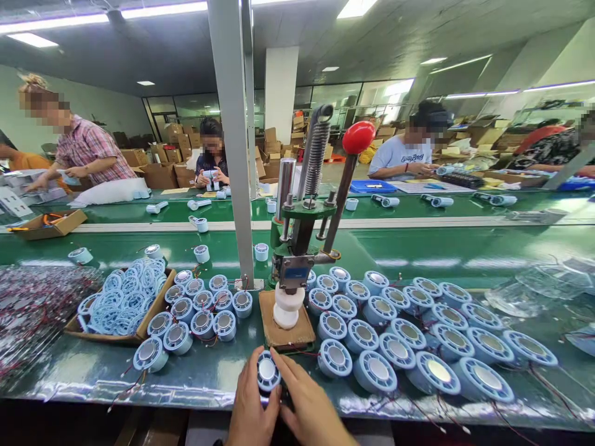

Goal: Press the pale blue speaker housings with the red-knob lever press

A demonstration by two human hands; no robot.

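Note:
Near the table's front edge, I hold a light-blue round housing (268, 370) with a silver disc in its slotted face. My left hand (252, 406) grips its left side, fingers and thumb closed around it. From the right, my right hand (307, 402) has its fingers against the rim. The disc side faces up. Just beyond my hands stands a green hand press (297, 272) with a red-knobbed lever (359, 137). Under its ram, a white rounded block (286, 310) rests on a brown pad (297, 336).
Similar blue housings (400, 350) with thin wires crowd the table right of the press; a smaller group (202, 300) is at left. A cardboard tray (142, 334) holds blue rings beside piled wired parts (37, 316). Clear plastic (534, 288) lies right. Co-workers sit or stand across the green conveyor (418, 248).

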